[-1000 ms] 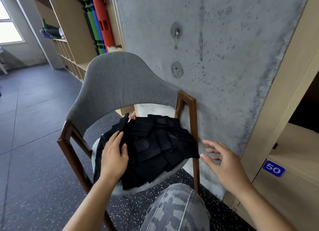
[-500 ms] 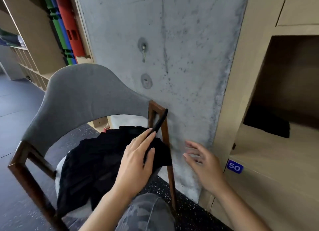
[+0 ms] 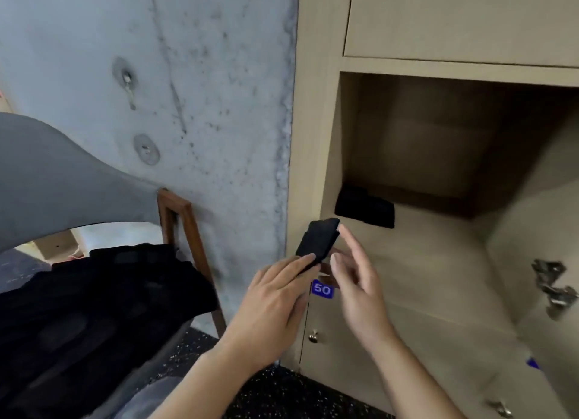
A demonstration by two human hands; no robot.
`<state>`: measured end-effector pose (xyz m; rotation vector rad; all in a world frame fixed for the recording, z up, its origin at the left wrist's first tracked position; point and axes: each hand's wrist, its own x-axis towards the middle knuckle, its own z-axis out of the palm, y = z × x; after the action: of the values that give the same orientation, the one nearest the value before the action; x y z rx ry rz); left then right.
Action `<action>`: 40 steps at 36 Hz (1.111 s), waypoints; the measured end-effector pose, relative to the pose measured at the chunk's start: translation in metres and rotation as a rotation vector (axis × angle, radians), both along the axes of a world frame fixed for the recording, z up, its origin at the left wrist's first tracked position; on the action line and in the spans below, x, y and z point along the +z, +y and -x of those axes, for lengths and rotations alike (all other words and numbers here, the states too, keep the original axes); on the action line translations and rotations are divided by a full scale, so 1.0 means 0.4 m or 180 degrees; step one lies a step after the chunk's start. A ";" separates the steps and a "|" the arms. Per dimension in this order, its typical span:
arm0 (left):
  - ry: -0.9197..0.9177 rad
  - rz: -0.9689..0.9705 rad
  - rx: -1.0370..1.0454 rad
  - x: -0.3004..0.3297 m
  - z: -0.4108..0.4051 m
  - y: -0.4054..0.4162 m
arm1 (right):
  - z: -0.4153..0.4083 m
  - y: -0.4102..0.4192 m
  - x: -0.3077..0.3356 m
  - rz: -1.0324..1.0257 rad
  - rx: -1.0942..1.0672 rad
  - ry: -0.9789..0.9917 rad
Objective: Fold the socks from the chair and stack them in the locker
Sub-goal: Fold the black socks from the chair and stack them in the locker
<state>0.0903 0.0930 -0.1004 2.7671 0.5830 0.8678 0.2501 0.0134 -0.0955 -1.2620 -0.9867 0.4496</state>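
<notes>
CHANGE: left hand (image 3: 275, 296) has lifted one folded sock (image 3: 318, 241) off the chair (image 3: 175, 218) pile | NOW: pinched at locker (image 3: 438, 262) mouth, stack (image 3: 365, 207) at 1 o'clock | right hand (image 3: 357, 281) open, empty | NEXT: stacking likely

Blk socks (image 3: 94, 306), grey chair (image 3: 47, 174), tan locker (image 3: 438, 262), blue "50" tag (image 3: 321, 289)

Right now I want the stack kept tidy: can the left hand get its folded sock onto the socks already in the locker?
Probably yes. The left hand holds the folded sock just before the open locker; nothing lies between it and the stacked socks.
</notes>
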 end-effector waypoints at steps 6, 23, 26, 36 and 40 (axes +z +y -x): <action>0.0181 -0.0237 -0.0384 -0.011 -0.094 -0.027 | -0.084 -0.058 0.004 0.0015 -0.0286 0.0232; -0.0384 0.0737 -0.0842 -0.037 -0.254 -0.010 | -0.261 -0.130 0.007 0.0073 -0.1026 0.0683; -0.0493 0.1171 -0.0732 -0.028 -0.275 0.016 | -0.295 -0.137 0.007 0.0114 -0.0996 0.0636; -0.0380 0.2160 -0.0976 -0.040 -0.360 0.058 | -0.324 -0.111 -0.016 0.0472 -0.0606 0.0608; -0.0363 0.2343 -0.0863 -0.051 -0.392 0.080 | -0.326 -0.089 -0.029 0.0392 -0.0780 0.0770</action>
<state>0.2469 0.1250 -0.1209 2.0510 0.3868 0.5858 0.3804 -0.0223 -0.1071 -1.3826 -0.5991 0.4639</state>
